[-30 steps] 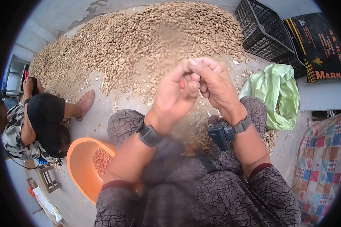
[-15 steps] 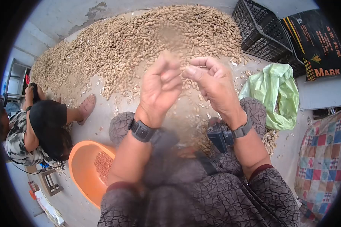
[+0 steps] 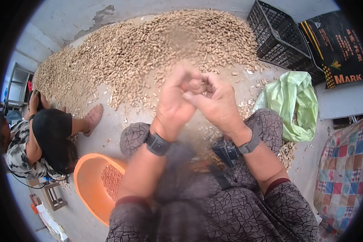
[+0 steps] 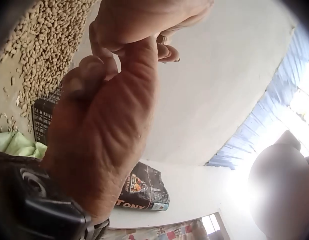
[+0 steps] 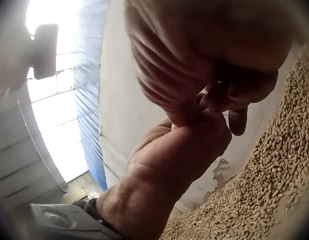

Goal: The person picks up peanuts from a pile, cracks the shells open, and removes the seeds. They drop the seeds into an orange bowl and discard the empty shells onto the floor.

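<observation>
In the head view my two hands meet in front of the heap of unshelled peanuts (image 3: 149, 48). My left hand (image 3: 173, 107) is palm up with its fingers curled, and a small reddish peanut kernel (image 3: 184, 86) shows among them. From the right, my right hand (image 3: 220, 103) reaches in, its thumb and bent forefinger right at the left fingers. I cannot tell what its fingertips pinch. Both wrist views show the fingers overlapping, with what lies between them hidden. Shelled red kernels (image 3: 111, 181) lie in an orange basin (image 3: 84, 189) beside my left knee.
A pale green sack (image 3: 286, 101) lies to the right, below a black plastic crate (image 3: 280, 36) and a black printed bag (image 3: 339, 48). A checked cloth (image 3: 343, 177) is at the lower right. Another person (image 3: 48, 133) sits at the left, a foot near the heap.
My hands moved apart around half a second ago and are together again now. The right hand has shifted left, with its thumb lower over the left palm.
</observation>
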`<action>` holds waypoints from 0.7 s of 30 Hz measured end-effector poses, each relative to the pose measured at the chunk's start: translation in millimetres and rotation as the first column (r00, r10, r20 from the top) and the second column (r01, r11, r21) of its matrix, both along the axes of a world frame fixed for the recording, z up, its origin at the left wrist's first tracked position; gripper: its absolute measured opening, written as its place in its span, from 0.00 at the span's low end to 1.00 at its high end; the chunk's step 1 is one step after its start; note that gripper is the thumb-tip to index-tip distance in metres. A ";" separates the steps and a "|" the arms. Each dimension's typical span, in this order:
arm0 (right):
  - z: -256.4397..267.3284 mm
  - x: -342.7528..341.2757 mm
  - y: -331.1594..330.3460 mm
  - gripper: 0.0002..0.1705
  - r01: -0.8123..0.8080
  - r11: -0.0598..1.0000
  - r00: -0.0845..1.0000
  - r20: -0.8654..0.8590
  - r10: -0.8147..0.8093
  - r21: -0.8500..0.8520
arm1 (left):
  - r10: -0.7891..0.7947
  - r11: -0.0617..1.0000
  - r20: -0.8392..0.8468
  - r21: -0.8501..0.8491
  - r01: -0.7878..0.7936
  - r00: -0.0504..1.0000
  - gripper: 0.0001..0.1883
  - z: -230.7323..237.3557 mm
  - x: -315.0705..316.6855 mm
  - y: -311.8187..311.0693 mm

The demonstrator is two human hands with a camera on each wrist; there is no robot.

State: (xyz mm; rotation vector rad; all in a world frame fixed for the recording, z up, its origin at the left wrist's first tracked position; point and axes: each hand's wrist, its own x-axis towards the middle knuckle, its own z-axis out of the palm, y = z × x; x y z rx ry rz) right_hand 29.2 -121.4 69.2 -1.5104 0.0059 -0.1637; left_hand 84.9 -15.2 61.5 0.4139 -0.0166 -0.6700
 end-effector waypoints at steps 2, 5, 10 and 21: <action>0.6 0.5 2.3 0.20 0.035 0.996 0.999 0.002 -0.035 -0.076 | -0.027 0.999 0.031 -0.018 0.027 0.999 0.05 -2.7 -0.8 -0.9; 1.1 1.8 4.0 0.18 0.131 0.980 0.989 0.081 -0.120 -0.148 | 0.003 0.998 -0.021 -0.068 -0.005 1.000 0.06 -1.3 -0.7 -0.1; 11.2 0.4 -11.1 0.22 -0.078 0.997 0.995 0.060 0.078 0.008 | 0.101 0.987 0.091 0.115 -0.111 0.991 0.08 11.1 -2.7 1.8; 31.1 -3.8 -27.6 0.17 -0.075 0.986 0.990 -0.105 0.091 0.147 | -0.103 0.962 0.302 0.274 0.018 0.948 0.08 8.8 -12.9 -1.8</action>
